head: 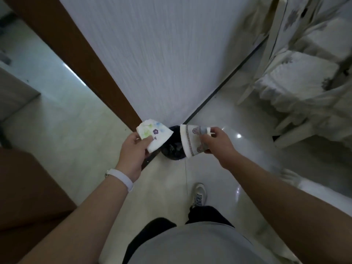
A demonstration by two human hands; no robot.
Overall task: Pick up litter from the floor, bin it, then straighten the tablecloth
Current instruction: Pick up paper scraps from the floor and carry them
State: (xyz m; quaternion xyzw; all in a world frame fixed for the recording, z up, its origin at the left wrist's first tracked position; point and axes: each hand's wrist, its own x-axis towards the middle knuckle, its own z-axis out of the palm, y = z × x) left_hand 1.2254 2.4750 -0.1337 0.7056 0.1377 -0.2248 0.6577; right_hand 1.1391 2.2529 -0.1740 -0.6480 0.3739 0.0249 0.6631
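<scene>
Head view, looking down on a standing person. Both forearms reach forward and converge over the bin, which stands on the floor against the foot of the wall.

Left hand: back turned up, wrist straight, white wristband on it. The grip is closed on the paper, pinched at its lower edge between thumb and curled fingers. The paper is held above the bin's left rim.

Right hand: knuckles up, fingers curled. The grip is closed round the base end of the cup, which lies on its side with its mouth toward the left, above the bin's right rim.

Markings: the paper is white, crumpled and flattened, with green and blue blotches and one purple flower; a small dark print below the flower is too blurred to read. The cup is white paper, conical, with a grey ornamental band.

The bin is round and lined with a glossy black bag. The wall is pale and finely ribbed, beside a brown door frame. The floor is glossy pale tile. At upper right, well apart from the hands, a white cloth with grey flowers and a scalloped hem hangs in folds. One pale shoe shows below.
</scene>
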